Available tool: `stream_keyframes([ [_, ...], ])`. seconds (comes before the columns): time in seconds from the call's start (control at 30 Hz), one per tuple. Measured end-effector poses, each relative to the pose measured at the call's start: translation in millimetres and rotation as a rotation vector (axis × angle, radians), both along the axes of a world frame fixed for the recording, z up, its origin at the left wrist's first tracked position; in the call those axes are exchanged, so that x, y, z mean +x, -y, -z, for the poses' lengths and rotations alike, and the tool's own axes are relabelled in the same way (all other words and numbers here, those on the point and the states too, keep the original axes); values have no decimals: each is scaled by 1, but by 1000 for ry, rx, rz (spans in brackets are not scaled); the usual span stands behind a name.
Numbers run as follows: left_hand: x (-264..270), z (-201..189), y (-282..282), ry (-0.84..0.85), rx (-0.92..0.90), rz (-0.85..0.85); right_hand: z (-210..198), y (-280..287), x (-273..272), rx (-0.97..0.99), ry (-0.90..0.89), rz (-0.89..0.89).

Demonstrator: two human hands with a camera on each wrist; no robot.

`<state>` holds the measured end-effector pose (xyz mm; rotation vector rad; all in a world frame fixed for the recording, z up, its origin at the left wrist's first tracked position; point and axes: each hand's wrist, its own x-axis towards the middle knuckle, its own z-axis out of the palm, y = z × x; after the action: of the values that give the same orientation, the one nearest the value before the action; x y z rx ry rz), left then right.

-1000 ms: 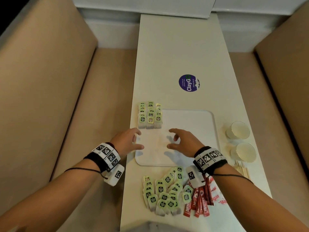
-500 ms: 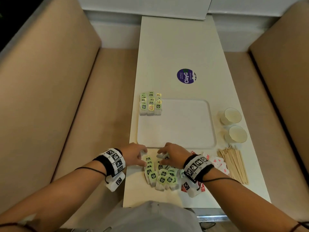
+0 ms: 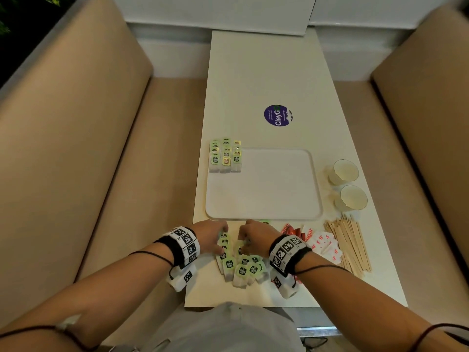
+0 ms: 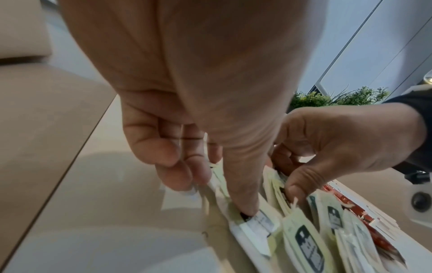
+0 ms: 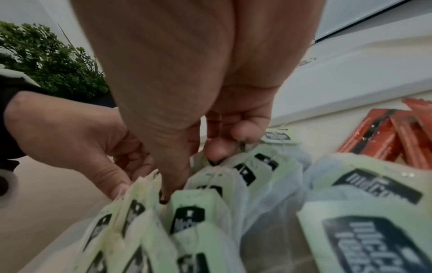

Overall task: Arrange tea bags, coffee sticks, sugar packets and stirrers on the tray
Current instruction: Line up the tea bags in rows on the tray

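Left hand (image 3: 210,236) and right hand (image 3: 253,235) are both pinching papery green-tagged tea bags (image 3: 241,265) from the loose heap. The flat white rounded tray (image 3: 279,199) is lying at twelve o'clock of them.

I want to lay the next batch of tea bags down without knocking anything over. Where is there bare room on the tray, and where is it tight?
The tray is bare except its far left corner, where the sorted tea bags stand. Tight: the table strip at its near rim, filled by both hands, loose tea bags, coffee sticks, sugar packets and stirrers.
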<state>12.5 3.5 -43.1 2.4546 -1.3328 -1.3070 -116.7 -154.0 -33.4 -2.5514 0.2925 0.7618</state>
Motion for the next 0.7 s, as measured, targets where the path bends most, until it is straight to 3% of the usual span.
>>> stream_keyframes([
  [0.7,-4,-1,7,97,-36,124,-5,2,-15,50,111,51],
])
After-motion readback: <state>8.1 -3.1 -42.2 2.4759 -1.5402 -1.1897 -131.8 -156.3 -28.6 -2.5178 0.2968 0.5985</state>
